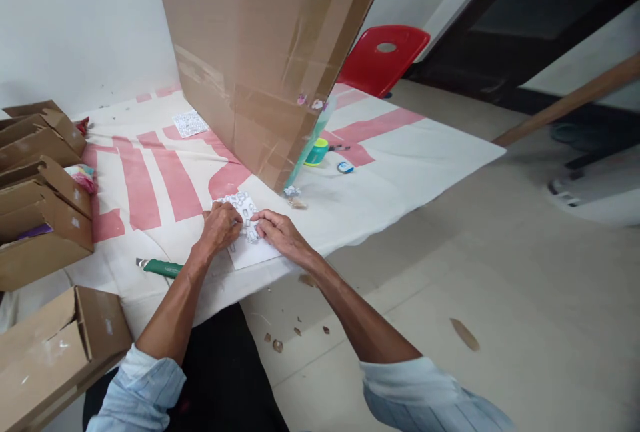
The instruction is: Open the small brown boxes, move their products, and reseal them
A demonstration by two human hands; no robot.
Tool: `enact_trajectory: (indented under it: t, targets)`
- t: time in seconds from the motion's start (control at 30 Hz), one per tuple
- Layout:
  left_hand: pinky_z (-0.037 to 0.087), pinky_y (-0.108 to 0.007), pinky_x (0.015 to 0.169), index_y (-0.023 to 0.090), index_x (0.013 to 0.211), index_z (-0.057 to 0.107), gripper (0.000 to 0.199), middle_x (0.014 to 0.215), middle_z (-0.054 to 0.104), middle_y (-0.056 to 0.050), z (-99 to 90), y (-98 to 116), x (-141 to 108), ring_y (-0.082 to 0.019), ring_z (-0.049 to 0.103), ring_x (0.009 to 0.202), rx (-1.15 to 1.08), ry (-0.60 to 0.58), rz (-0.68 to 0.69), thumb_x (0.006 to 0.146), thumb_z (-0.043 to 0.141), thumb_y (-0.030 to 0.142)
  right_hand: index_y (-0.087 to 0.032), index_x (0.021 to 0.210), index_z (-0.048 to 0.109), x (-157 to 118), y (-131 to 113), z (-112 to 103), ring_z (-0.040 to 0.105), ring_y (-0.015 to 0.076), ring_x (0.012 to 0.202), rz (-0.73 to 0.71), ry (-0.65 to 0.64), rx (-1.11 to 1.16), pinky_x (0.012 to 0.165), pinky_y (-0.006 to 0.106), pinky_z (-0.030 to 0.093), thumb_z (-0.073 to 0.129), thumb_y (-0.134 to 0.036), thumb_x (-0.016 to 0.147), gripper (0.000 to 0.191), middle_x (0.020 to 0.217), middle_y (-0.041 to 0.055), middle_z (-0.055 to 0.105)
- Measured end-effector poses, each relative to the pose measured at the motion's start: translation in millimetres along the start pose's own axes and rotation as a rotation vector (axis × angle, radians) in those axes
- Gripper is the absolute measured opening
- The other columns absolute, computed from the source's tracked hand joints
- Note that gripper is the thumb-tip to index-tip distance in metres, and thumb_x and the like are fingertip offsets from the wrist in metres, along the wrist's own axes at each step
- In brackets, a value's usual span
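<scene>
Near the table's front edge lies a white sheet (250, 255) with small grey-and-white patterned pieces (244, 204) on it. My left hand (221, 225) rests at the left side of these pieces, its fingers curled and pressed together. From the right, my right hand (277, 229) reaches the same pieces with thumb and index finger brought close. Whatever either hand grips is too small to make out. A green cutter knife (163, 268) lies to the left of my left forearm, its tip pointing left.
A large cardboard panel (250, 65) stands upright behind my hands. Cardboard boxes (45, 239) line the left side. Further right are a green-yellow tape roll (317, 152) and a small blue round item (345, 167). A patterned sheet (190, 124) lies behind; a red chair (383, 59) stands beyond.
</scene>
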State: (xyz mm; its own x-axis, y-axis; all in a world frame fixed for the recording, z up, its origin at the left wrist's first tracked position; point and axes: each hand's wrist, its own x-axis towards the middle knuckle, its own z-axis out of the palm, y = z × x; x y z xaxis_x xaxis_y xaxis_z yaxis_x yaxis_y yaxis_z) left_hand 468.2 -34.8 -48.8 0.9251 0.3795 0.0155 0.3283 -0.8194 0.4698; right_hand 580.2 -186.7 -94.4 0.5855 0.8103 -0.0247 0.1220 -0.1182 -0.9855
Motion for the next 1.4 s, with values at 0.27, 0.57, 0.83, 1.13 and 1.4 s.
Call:
enact_trajectory:
  t: [0.27, 0.57, 0.83, 1.13, 1.4]
  targets:
    - [0.046, -0.051, 0.1, 0.023, 0.09, 0.082, 0.015, 0.11, 0.076, -0.01, 1.5, -13.9, 1.4, -0.033, 0.061, 0.117, -0.046, 0.056, 0.031, 0.088, 0.068, 0.021, -0.022, 0.103, 0.064, 1.1, -5.0, 5.9, 0.046, 0.0141, 0.057, -0.027, -0.003, -0.109, 0.057, 0.027, 0.035, 0.048, -0.038, 0.086, 0.028, 0.069, -0.0041, 0.061]
    - [0.047, -0.051, 0.104, 0.023, 0.089, 0.082, 0.01, 0.112, 0.075, -0.009, 9.3, -13.2, -1.8, -0.033, 0.061, 0.117, -0.055, 0.028, 0.108, 0.081, 0.076, 0.023, -0.021, 0.114, 0.062, 7.6, -9.2, 8.9, 0.06, 0.0178, 0.069, -0.114, -0.047, -0.331, 0.073, 0.03, 0.045, 0.042, -0.028, 0.094, 0.029, 0.072, -0.0022, 0.064]
    - [0.046, -0.055, 0.106, 0.023, 0.094, 0.079, 0.021, 0.117, 0.073, -0.011, 8.3, -7.2, -1.9, -0.036, 0.059, 0.123, 0.001, -0.035, 0.09, 0.074, 0.082, 0.016, -0.023, 0.106, 0.065, 7.9, -7.4, 9.1, 0.059, 0.017, 0.068, -0.124, -0.032, -0.362, 0.072, 0.029, 0.044, 0.045, -0.027, 0.092, 0.025, 0.071, -0.0025, 0.066]
    - [0.043, -0.055, 0.106, 0.023, 0.104, 0.075, 0.03, 0.127, 0.066, -0.009, 7.2, -6.4, -3.8, -0.035, 0.054, 0.127, 0.032, -0.032, 0.074, 0.075, 0.082, 0.019, -0.021, 0.1, 0.064, -4.9, -11.9, -6.5, 0.046, 0.0125, 0.052, -0.114, 0.291, -0.007, 0.052, 0.027, 0.037, 0.054, -0.039, 0.084, 0.026, 0.072, -0.0025, 0.065]
    - [0.043, -0.05, 0.104, 0.024, 0.101, 0.07, 0.029, 0.131, 0.062, -0.009, 10.7, -6.8, -6.0, -0.033, 0.05, 0.13, 0.069, 0.038, 0.122, 0.074, 0.08, 0.017, -0.02, 0.096, 0.067, -28.1, -2.0, -3.1, 0.056, 0.0151, 0.063, -0.12, 0.385, 0.018, 0.062, 0.029, 0.047, 0.059, -0.041, 0.084, 0.025, 0.074, -0.0003, 0.066]
